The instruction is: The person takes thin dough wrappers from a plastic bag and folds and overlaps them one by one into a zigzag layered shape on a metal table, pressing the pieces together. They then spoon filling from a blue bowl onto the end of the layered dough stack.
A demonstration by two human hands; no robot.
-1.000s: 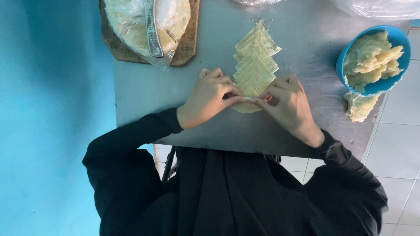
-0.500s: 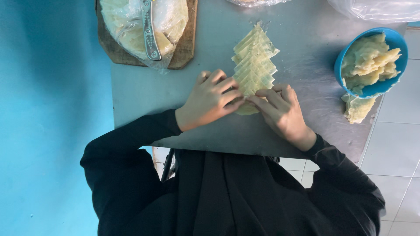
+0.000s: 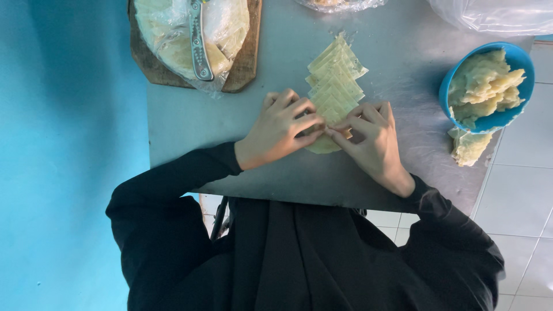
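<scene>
Head view: the left hand (image 3: 276,131) and the right hand (image 3: 373,141) meet at the near end of a row of overlapping pale yellow pastry sheets (image 3: 335,75) lying mid-bench on the grey bench (image 3: 259,173), fingers of both curled narrow and pinching the nearest sheet between them. To the left rear sits a wooden board (image 3: 245,69) carrying plastic-wrapped dough and a metal tool (image 3: 197,40); to the right a blue bowl (image 3: 507,118) of yellow filling overhangs the bench edge, with a lump of filling (image 3: 468,147) just beside it.
</scene>
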